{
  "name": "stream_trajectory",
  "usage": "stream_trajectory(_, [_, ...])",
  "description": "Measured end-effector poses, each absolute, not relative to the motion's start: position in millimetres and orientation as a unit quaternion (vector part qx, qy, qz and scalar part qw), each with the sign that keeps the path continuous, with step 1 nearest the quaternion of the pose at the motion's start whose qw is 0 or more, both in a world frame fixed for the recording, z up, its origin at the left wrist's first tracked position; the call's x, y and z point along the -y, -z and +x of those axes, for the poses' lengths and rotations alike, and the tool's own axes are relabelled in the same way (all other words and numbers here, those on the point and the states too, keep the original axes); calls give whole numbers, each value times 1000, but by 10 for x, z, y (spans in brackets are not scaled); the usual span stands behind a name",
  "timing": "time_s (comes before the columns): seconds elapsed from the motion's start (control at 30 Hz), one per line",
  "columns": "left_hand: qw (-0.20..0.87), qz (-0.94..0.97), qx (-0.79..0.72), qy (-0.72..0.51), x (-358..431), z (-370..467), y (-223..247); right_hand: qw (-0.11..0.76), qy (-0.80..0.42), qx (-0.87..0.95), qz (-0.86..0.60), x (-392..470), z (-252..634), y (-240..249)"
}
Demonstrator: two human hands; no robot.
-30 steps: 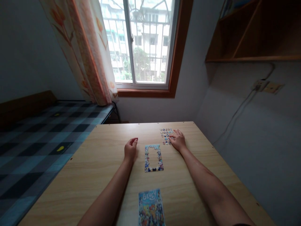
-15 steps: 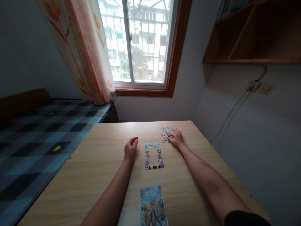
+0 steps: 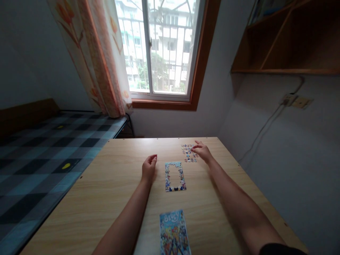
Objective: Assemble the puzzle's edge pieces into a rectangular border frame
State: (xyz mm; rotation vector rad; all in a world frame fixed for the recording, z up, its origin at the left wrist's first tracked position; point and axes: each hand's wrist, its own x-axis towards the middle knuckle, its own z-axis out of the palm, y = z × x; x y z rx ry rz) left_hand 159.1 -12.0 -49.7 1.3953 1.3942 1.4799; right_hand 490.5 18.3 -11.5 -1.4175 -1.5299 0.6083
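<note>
On the table stands a rectangular puzzle border (image 3: 167, 177) with its middle bare. My left hand (image 3: 149, 166) rests to the left of it, fingers curled in and thumb against them. Whatever they may hold is hidden. Beyond the border, to the right, loose jigsaw pieces (image 3: 188, 156) lie in rough rows. My right hand (image 3: 203, 151) is over their right side, thumb and forefinger close together in a pinch and the other fingers stretched out. Anything between those fingertips is too small to make out. A colourful picture sheet (image 3: 174, 230) marked "Bluey" lies nearest me.
The wooden table (image 3: 111, 198) reaches toward a window with an orange-flowered curtain (image 3: 98, 63). A bed with a checked cover (image 3: 34, 166) is along the left. At the right, a wooden shelf (image 3: 271, 71) hangs above a wall socket (image 3: 289, 100) with a cable.
My right hand has shifted slightly up and right over the pieces, its thumb and forefinger drawing together. More loose pieces show beneath it. My left hand keeps its place; the view has shifted slightly.
</note>
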Motion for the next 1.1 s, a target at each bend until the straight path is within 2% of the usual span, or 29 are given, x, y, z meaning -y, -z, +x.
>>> stream_trajectory(0.17, [301, 573, -538, -540, 153, 1617, 507, 540, -351, 596, -480, 72, 4832, -81])
stream_trajectory(0.37, [95, 752, -454, -468, 372, 1780, 390, 475, -426, 612, -467, 283, 4377, 154])
stream_trajectory(0.5, [35, 803, -410, -430, 466, 1892, 349, 425, -470, 627, -454, 296, 4156, 300])
stream_trajectory(0.63, [17, 819, -404, -407, 459, 1937, 354, 404, -493, 636, -435, 262, 4057, 361])
stream_trajectory(0.87, [23, 836, -416, -357, 455, 1986, 270, 421, -493, 643, -407, 250, 3965, 425])
stream_trajectory(1.1, [36, 835, -443, -324, 420, 1982, 176, 447, -399, 675, -431, 241, 3943, 415])
